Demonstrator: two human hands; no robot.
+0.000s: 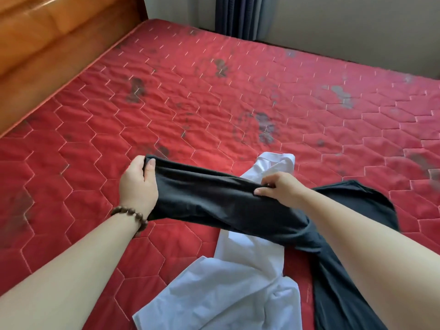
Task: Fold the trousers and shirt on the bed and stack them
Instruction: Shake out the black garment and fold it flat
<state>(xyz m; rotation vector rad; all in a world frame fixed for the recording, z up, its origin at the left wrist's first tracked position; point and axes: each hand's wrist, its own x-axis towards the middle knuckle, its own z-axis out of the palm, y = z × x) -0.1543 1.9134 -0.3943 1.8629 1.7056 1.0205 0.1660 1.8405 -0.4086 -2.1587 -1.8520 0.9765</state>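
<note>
The left hand [139, 184] gripped one end of the black trousers [214, 203], fingers curled over the edge and thumb on the near face. The right hand [277, 188] pinched the upper edge further along, thumb and fingertips closed on a ridge of cloth. Between the 2 hands the trousers hung stretched in a taut band above the bed [190, 91], probably so the fabric could be pulled flat and the legs lined up before a fold. The rest of the trousers trailed down to the right, under the right forearm, and lay on the bed toward the near edge of the frame.

The white shirt [228, 289] lay unfolded and crumpled on the bed beneath the raised trousers, its collar end toward the far side and its body spreading toward the person. It seemed to be waiting its turn; neither garment was folded yet, and nothing was stacked.

The left wrist wore a bracelet [129, 214] of brown beads.

The bed carried a red quilted cover stitched in hexagons, marked with several dark grey stains. A glossy wooden headboard [47, 39] ran along the left. Beyond the far edge stood a pale wall and a dark blue curtain [240, 15].
</note>
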